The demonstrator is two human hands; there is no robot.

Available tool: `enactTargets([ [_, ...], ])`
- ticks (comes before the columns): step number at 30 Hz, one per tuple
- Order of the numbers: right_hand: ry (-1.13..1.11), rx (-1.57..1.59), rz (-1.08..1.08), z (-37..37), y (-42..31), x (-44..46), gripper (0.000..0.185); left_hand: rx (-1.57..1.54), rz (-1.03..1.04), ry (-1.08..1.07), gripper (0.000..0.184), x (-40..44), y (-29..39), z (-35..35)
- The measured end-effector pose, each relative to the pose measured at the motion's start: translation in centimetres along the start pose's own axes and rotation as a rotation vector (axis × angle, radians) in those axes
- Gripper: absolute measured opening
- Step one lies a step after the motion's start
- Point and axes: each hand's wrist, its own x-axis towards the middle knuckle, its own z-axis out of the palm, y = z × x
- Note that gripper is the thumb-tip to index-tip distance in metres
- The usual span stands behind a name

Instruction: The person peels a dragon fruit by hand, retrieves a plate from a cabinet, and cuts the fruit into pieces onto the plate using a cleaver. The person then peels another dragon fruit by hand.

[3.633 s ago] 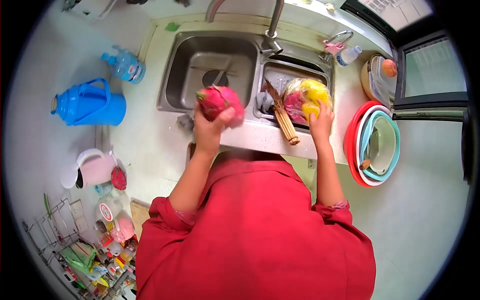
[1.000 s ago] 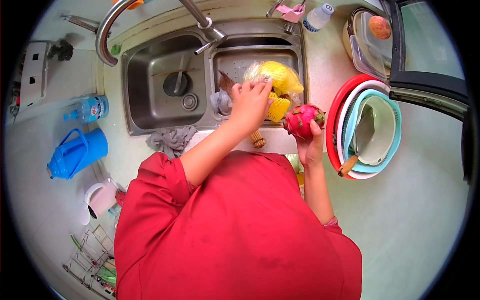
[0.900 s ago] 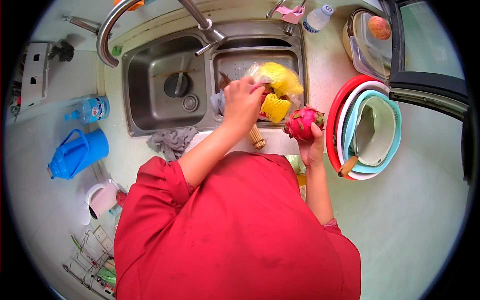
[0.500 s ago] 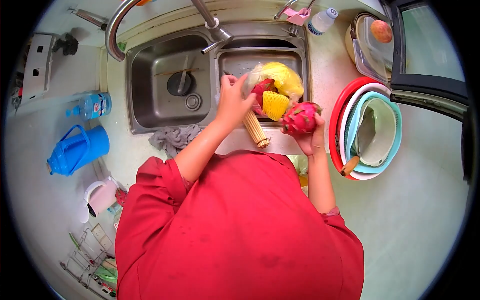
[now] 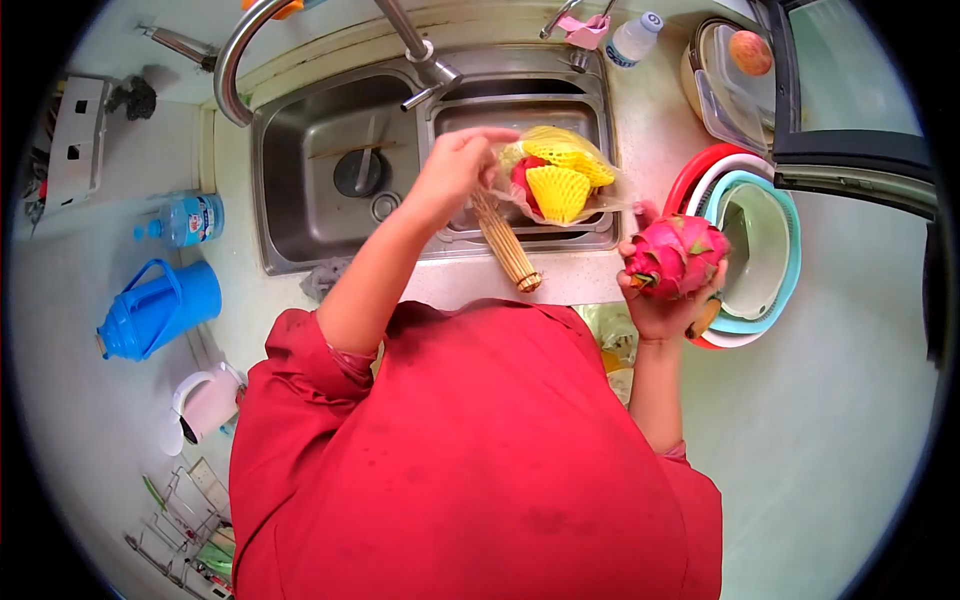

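My right hand (image 5: 660, 315) is wrapped round a pink dragon fruit (image 5: 680, 258), raised to the right of the sink in front of the stacked basins. My left hand (image 5: 462, 172) pinches the edge of a clear plastic bag (image 5: 598, 205) over the right sink bowl. Inside the bag are yellow foam fruit nets (image 5: 558, 195) and something red, partly hidden by them. Below my left hand, a bamboo scrubbing brush (image 5: 508, 248) lies across the front rim of the sink.
A steel double sink (image 5: 428, 135) with a curved faucet (image 5: 232, 70) stands ahead. Stacked basins (image 5: 785, 290) with a wooden-handled tool sit at the right, near an open window frame (image 5: 850, 160). A blue thermos (image 5: 170, 312) and a water bottle (image 5: 195, 220) stand left.
My right hand has carried the dragon fruit right, away from the bag, and turned it. My left hand has shifted slightly left and up, still holding the bag.
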Motion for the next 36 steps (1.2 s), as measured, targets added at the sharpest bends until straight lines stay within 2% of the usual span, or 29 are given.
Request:
enactTargets([
  [3,0.058,-0.177,-0.033,1.5,-0.8,-0.1,0.106,-0.245,-0.025,-0.025,0.038,0.7,0.2,-0.7],
  [6,0.235,-0.399,-0.054,0.8,-0.7,-0.1,0.102,-0.099,0.002,0.112,0.038,1.1,-2.0,-1.7],
  [9,0.286,-0.506,-0.034,0.2,0.5,-0.5,0.102,0.343,0.176,0.336,0.042,1.0,-6.9,-4.3],
  [13,0.180,-0.425,0.023,-1.1,0.4,-1.6,0.104,0.589,0.403,0.672,0.041,-3.4,-5.7,-2.9],
  [14,0.200,-0.406,0.007,-0.5,0.5,-1.8,0.106,0.548,0.420,0.692,0.038,-4.2,-5.6,-2.2],
  [17,0.148,-0.383,-0.039,0.4,0.5,-2.1,0.106,0.813,0.632,0.529,0.036,-5.7,-7.1,-1.1],
  [18,0.148,-0.421,-0.036,0.2,0.3,-2.1,0.109,0.861,0.640,0.429,0.038,-5.9,-7.5,-0.5],
  [21,0.205,-0.441,-0.048,-0.2,0.4,-2.9,0.108,1.325,0.822,0.346,0.040,-5.9,-8.0,2.2],
  [22,0.176,-0.380,-0.043,-0.4,0.5,-3.0,0.108,1.466,0.867,0.426,0.032,-4.9,-9.2,2.1],
  [25,0.126,-0.249,-0.047,-0.3,0.5,-3.0,0.105,1.582,0.810,0.387,0.020,-3.1,-10.2,1.1],
  [26,0.136,-0.241,-0.065,0.0,0.5,-3.0,0.104,1.585,0.876,0.376,0.009,-2.7,-10.0,0.7],
  [29,0.121,-0.270,-0.117,0.7,-0.2,-2.8,0.102,1.434,1.001,0.410,0.008,-3.1,-6.1,0.9],
  [30,0.104,-0.254,-0.136,1.3,-0.3,-2.7,0.102,1.329,1.009,0.437,0.007,-3.4,-5.0,1.1],
  [33,0.070,-0.267,-0.140,1.5,-0.7,-2.9,0.099,1.287,0.963,0.306,0.009,-3.3,-5.8,0.5],
  [34,0.099,-0.303,-0.122,1.3,-0.7,-2.9,0.098,1.330,0.905,0.201,0.019,-3.3,-6.8,-0.1],
  [36,0.158,-0.397,-0.104,1.2,-0.2,-3.0,0.093,1.282,0.876,0.239,0.027,-4.0,-8.1,-0.1],
])
